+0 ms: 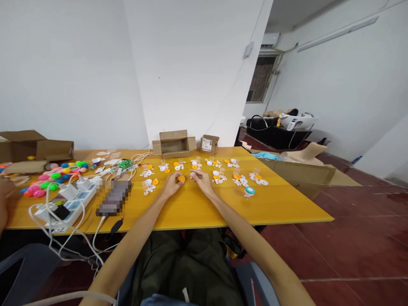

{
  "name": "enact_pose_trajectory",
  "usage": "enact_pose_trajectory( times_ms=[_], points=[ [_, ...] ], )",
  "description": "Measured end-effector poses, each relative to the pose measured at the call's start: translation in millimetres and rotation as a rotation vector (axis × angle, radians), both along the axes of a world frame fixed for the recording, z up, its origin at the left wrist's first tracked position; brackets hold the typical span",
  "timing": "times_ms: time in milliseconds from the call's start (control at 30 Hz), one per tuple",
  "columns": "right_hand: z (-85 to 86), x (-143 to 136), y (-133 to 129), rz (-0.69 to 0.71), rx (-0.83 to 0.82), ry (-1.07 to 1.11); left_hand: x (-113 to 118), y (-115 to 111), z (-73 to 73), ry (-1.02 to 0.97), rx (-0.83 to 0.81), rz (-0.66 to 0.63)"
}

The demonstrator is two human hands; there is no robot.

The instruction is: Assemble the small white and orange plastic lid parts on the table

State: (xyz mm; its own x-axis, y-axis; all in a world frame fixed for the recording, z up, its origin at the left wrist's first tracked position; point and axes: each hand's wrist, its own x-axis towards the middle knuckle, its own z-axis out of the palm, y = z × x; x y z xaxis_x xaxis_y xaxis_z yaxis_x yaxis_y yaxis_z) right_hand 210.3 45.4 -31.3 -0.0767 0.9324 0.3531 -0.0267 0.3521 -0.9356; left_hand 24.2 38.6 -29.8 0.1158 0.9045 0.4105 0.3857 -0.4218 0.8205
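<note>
My left hand (173,184) is closed round a small orange round piece (181,179), above the middle of the yellow table (191,212). Just to the right, my right hand (202,180) pinches a small white part (193,174) between thumb and fingers. The two hands are apart. Around them lie several small groups of white discs, orange discs and clear cups, such as the group at the left (148,186) and the one at the right (240,179). A teal-topped clear piece (249,192) stands near the right groups.
An open cardboard box (174,145) and a small closed box (209,144) stand at the back. A power strip (75,208) with cables, a phone (114,198) and colourful balls (55,175) lie left. Another person's arm (4,202) shows at the left edge.
</note>
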Motion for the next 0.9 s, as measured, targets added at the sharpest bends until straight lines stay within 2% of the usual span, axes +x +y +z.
enact_pose_trajectory(
  times_ms=[200, 433, 733, 900],
  points=[
    [-5.2, -3, 1, 0.085, -0.058, -0.018, 0, 0, -0.1, -0.031, 0.054, 0.059],
    [-10.8, -10, 1, 0.155, -0.042, -0.097, 8, -13, 12.5, 0.069, 0.165, -0.035],
    [-7.7, -11, -4, 0.166, 0.020, -0.161, 11, -20, 20.3, 0.072, 0.162, -0.132],
    [-4.1, -12, -7, 0.153, 0.062, -0.150, 12, -21, 23.5, 0.006, 0.116, -0.105]
  ],
)
